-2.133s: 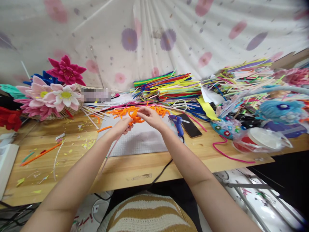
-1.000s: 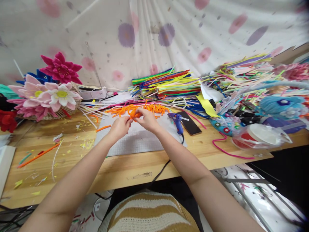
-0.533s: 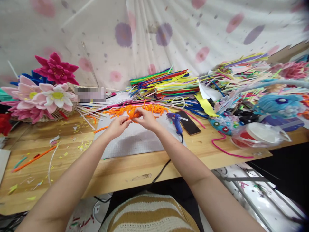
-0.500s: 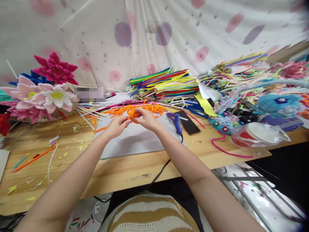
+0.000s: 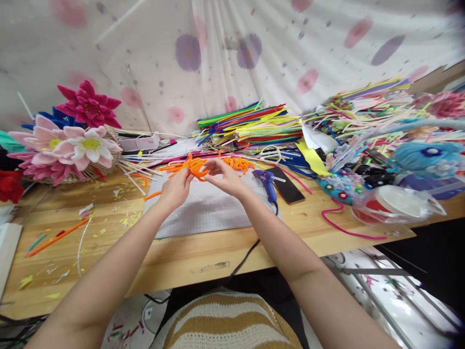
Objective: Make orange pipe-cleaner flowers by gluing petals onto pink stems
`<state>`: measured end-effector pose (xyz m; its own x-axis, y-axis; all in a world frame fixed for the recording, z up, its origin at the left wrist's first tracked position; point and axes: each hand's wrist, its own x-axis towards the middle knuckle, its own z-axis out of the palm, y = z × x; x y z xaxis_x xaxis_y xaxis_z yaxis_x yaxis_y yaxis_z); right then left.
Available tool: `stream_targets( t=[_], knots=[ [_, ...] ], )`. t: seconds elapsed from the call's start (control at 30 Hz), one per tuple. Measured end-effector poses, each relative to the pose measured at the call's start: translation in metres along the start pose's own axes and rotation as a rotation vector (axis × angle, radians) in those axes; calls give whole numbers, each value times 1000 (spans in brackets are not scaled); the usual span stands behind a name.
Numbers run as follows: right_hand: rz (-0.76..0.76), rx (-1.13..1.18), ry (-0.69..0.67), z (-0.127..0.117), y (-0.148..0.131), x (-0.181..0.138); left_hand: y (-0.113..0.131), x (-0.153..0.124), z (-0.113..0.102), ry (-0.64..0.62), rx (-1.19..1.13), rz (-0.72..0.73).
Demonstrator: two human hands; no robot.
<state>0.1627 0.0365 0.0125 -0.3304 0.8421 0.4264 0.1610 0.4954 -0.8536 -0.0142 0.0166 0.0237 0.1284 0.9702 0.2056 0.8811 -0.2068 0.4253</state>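
Observation:
Above the grey mat, a looped orange pipe-cleaner piece is pinched in my left hand. My right hand is just to its right, fingers curved and apart; whether a fingertip touches the piece is hard to tell. More bent orange pipe cleaners lie along the mat's back edge, partly hidden behind my hands. One straight orange stem rests at the mat's left edge.
A blue glue gun and a phone lie right of the mat, with scissors behind. Colourful pipe-cleaner bundles line the back. Fuzzy flowers stand left. A plastic-wrapped tub sits right.
My hands have moved apart: the left has drawn a little down and left, and the right has opened away from the orange piece. More of its loops now show.

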Motion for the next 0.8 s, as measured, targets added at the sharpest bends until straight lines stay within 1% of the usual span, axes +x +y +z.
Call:
stream_targets(
  t=[0.07,0.1,0.17,0.23,0.3,0.37,0.43,0.47,0.5,0.53,0.67,0.8],
  knots=[
    [41,30,29,-7,0,-3,-8,-1,-4,-12,17,72],
    [71,42,37,-11,1,-4,-13,-1,-6,-24,8,138],
    [128,77,38,-16,4,-7,-25,-1,-10,12,-27,268],
    [179,144,12,-18,7,-11,-34,0,-14,86,-72,374],
    [230,226,-63,-15,8,-14,-40,-1,-17,116,-113,458],
    [274,281,-199,-8,7,-18,-41,-3,-16,126,-142,483],
    [296,305,-344,0,5,-20,-42,-6,-14,145,-157,472],
    [295,310,-388,4,3,-20,-42,-8,-13,155,-160,467],
    [287,311,-402,6,1,-20,-42,-9,-12,162,-159,467],
    [273,309,-389,8,-1,-20,-43,-10,-11,164,-152,471],
    [201,273,-268,6,-7,-16,-46,-11,-11,138,-54,480],
    [142,339,-300,3,-4,-16,-46,-10,-11,153,32,466]
  ],
)
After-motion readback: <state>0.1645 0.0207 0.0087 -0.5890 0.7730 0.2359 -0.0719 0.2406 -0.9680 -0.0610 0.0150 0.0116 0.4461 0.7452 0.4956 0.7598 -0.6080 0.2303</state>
